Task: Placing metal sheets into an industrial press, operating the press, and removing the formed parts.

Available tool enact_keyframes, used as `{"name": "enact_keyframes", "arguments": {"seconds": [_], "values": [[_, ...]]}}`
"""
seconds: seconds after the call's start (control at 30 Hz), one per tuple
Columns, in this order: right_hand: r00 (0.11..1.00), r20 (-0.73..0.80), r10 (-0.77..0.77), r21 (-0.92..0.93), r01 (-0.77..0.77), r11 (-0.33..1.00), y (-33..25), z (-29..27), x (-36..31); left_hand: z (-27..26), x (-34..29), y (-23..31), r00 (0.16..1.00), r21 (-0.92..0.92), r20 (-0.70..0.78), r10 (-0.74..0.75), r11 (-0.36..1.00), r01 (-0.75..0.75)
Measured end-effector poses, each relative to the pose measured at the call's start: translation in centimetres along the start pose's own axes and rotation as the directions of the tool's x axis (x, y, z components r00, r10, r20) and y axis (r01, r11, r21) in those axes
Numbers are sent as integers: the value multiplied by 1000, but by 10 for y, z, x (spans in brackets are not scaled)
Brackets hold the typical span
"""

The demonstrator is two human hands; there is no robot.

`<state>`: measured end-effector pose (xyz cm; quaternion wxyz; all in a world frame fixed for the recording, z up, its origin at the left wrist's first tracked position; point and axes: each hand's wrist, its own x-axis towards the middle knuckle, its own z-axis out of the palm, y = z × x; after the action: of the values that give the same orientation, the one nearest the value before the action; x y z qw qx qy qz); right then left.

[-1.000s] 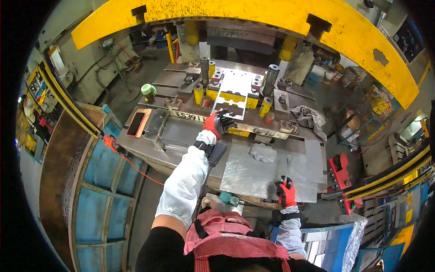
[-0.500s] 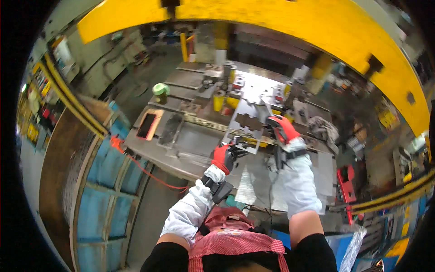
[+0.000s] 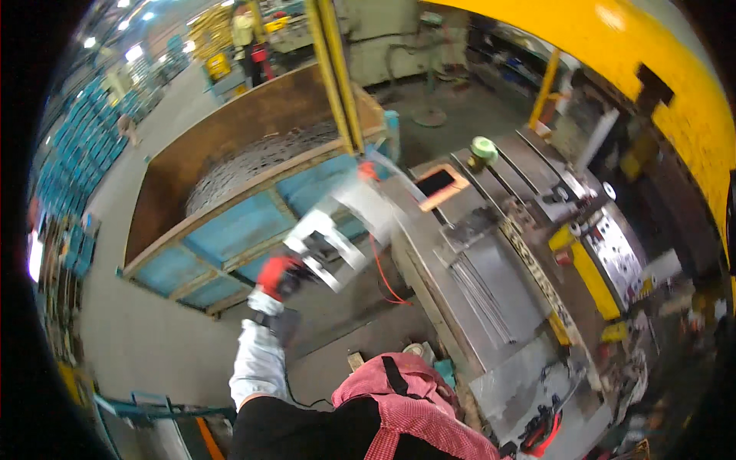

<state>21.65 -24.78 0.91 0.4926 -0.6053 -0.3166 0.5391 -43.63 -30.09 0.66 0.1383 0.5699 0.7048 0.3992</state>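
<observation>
Clearly the left hand (image 3: 277, 277), in a red glove with a white sleeve, has its fingers closed on the near edge of a flat stamped metal plate (image 3: 326, 241), which juts up and to the right beyond the fingertips, blurred with motion. Carrying it well probably calls for a firm grip at the edge, the plate kept level and clear of the press table (image 3: 460, 268) just right of it, and a release low over the large wooden crate (image 3: 253, 153) that lies above and left of the fingers. The plate looks pale grey and thin, with angular cut-outs. No right hand shows.
</observation>
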Motion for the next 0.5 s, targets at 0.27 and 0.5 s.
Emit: {"name": "enact_keyframes", "arguments": {"seconds": [0.27,0.5], "values": [[999,35,-9,242,0,970,2,-5,30,-99,158,-137,509,-823,-548,-664,536,-188],[1000,-14,-3,130,5,992,8,-44,-10,137,119,-79,843,-700,25,-538,593,399]]}}
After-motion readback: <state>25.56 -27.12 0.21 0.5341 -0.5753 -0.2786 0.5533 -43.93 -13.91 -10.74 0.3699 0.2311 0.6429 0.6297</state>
